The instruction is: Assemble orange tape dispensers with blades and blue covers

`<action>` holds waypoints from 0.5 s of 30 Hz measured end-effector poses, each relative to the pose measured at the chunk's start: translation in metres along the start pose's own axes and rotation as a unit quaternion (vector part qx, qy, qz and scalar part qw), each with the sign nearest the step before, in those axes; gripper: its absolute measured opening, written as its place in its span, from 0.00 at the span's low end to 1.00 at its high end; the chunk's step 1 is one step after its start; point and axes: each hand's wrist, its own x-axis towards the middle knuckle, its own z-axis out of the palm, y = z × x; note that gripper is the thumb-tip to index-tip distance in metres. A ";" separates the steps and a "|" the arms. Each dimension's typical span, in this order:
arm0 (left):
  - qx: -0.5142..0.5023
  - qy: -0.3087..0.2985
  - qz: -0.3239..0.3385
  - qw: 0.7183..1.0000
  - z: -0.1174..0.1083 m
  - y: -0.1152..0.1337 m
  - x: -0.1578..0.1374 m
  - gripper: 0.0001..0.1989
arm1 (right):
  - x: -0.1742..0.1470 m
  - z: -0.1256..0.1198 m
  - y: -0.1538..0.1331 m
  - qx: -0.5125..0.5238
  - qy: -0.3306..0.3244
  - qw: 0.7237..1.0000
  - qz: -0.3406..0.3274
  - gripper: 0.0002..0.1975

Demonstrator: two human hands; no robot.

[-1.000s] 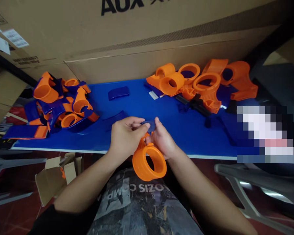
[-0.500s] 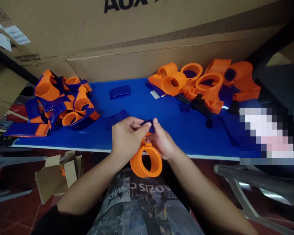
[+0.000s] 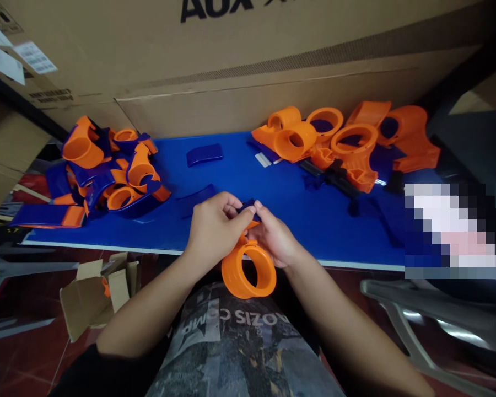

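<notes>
An orange plastic tape dispenser body (image 3: 232, 274) hangs from my two hands over my lap, its round hub facing me. My left hand (image 3: 215, 226) is closed, thumb and fingers pinching a small dark blue piece (image 3: 248, 205) at the body's upper end. My right hand (image 3: 278, 238) grips the body from the other side, its thumb tip against that blue piece. How the two parts join is hidden by my fingers. Just beyond my left hand lies a curved blue plate (image 3: 196, 199), and farther back rests another blue plate (image 3: 204, 155).
Orange-and-blue dispensers (image 3: 136, 171) are heaped on the blue table (image 3: 285, 220) at left. Several orange bodies (image 3: 295, 141) are piled at back right, near a black tool (image 3: 334, 179). A large carton (image 3: 231, 66) stands behind. An open cardboard box (image 3: 80, 300) sits on the floor.
Both hands stay at nearly the same place with the dispenser body. My fingers shift slightly around the small blue piece, and the view has moved a little.
</notes>
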 end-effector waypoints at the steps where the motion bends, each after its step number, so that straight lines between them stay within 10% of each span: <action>1: -0.002 -0.007 0.006 1.000 -0.001 0.000 0.002 0.08 | 0.000 0.002 -0.001 0.003 -0.003 1.000 0.002 0.28; 15: 0.005 -0.008 0.147 0.989 -0.001 -0.015 0.008 0.06 | 0.001 -0.005 0.001 0.014 0.022 1.000 0.011 0.25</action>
